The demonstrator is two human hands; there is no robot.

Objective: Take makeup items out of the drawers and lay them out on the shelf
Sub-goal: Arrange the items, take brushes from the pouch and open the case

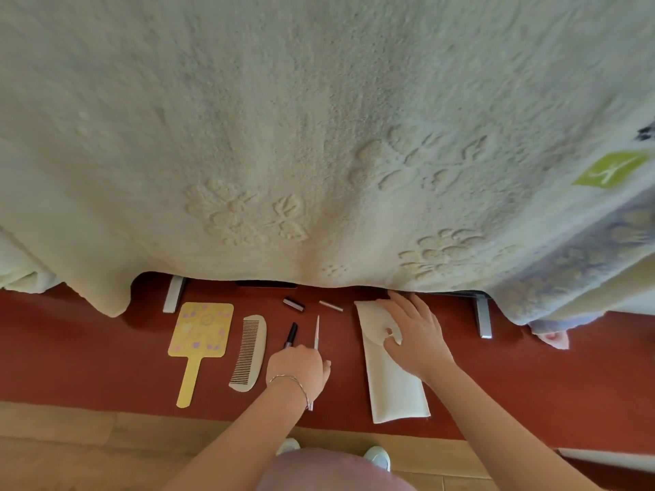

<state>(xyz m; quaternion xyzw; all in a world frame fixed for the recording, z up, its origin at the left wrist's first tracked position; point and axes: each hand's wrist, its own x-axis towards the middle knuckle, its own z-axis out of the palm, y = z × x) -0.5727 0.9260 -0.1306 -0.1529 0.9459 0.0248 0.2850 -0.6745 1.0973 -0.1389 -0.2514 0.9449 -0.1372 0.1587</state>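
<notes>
White pouch (393, 384) under my flat, spread right hand (413, 336); left hand (297, 370) pinches the liner (316, 333), lay it parallel beside the mascara (291, 334).

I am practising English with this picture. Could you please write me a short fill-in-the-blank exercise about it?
1. The yellow hand mirror lies directly left of the pale plastic ____.
2. The right hand rests on the ____ fabric pouch.
3. The left hand wears a thin ____ at its wrist.

Missing words: comb; white; bracelet
</notes>
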